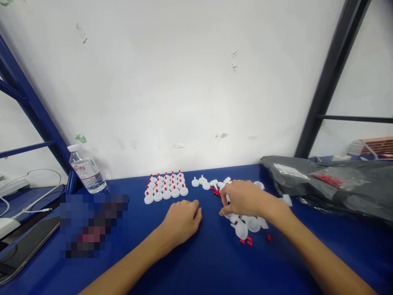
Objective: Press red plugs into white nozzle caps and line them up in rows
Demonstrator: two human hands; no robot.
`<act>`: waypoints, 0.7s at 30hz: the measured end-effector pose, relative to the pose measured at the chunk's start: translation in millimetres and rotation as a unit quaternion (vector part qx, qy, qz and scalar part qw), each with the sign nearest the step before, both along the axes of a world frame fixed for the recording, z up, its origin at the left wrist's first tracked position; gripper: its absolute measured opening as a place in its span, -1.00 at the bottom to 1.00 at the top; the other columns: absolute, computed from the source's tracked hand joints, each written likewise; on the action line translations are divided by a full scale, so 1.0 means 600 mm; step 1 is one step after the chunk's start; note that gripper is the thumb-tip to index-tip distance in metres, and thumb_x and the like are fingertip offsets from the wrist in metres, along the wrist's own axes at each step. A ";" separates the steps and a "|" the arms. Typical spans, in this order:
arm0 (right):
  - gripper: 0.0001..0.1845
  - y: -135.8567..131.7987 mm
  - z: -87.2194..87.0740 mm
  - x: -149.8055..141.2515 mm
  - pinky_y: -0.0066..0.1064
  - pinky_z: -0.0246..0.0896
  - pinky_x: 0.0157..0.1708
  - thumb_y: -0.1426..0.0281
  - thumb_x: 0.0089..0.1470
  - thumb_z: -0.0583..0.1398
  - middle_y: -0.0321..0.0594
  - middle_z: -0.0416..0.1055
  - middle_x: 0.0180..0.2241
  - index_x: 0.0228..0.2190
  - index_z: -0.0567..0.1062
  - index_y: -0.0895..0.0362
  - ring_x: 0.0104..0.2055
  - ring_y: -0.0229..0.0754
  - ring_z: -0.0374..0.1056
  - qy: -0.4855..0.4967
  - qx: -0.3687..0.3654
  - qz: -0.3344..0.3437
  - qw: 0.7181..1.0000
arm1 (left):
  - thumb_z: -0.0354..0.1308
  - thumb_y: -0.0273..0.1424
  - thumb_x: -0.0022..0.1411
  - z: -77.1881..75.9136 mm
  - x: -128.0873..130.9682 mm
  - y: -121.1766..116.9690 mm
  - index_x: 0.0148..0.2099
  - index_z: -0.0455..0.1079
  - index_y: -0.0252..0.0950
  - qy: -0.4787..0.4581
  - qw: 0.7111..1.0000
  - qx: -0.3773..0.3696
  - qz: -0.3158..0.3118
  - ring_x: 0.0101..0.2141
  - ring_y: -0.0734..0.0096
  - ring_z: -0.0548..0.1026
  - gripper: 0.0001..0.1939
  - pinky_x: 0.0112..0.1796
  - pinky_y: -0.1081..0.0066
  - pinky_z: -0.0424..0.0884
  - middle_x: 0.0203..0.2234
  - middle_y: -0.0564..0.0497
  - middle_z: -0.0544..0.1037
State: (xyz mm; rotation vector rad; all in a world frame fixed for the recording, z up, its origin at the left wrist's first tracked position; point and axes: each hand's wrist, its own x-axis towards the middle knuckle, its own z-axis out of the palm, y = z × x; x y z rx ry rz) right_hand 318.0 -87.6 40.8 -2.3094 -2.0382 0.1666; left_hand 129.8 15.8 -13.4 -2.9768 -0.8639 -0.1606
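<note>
My left hand rests on the blue table with its fingers curled; whether anything is in them is hidden. My right hand reaches over a loose pile of white plastic spout caps, its thumb and bent fingers apart, touching or just above the pile. Small red tips lie scattered at the pile's near edge, and more lie by the fingers. Left of these are a few white caps without red tips. Behind my left hand, white caps with red tips stand upright in neat rows.
A water bottle stands at the back left against the wall. A dark grey plastic bag lies at the right. A phone-like dark slab and a white cable are at the left. Metal posts frame both sides.
</note>
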 end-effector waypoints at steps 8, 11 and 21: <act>-0.66 0.010 0.005 -0.008 -0.43 -0.04 -0.50 0.02 0.22 0.15 -0.34 0.53 -0.51 -0.35 0.50 0.01 -0.42 -0.16 0.43 0.044 0.161 -0.014 0.986 | -0.09 -0.32 0.38 -0.003 0.000 -0.009 -0.37 0.28 -0.23 -0.079 0.996 -0.047 -0.020 -0.47 0.30 0.45 -0.74 -0.45 0.35 0.09 -0.50 0.03 0.49; -0.70 0.012 0.005 -0.008 -0.43 -0.05 -0.49 0.07 0.29 0.11 -0.39 0.50 -0.58 -0.24 0.46 0.01 -0.45 -0.17 0.42 0.043 0.197 -0.028 0.979 | -0.07 -0.30 0.39 0.007 0.001 -0.032 -0.29 0.30 -0.22 -0.149 0.980 -0.107 -0.082 -0.46 0.39 0.41 -0.79 -0.41 0.38 0.16 -0.46 0.08 0.46; -0.75 0.014 0.001 -0.022 -0.41 0.04 -0.45 0.14 0.29 0.11 -0.30 0.57 -0.43 -0.14 0.42 0.02 -0.43 -0.14 0.44 0.022 0.228 -0.029 0.973 | 0.26 -0.14 0.17 0.009 -0.004 -0.083 -0.13 0.37 -0.17 -0.103 0.958 -0.174 -0.201 -0.39 0.41 0.43 -0.70 -0.36 0.41 0.22 -0.32 0.11 0.47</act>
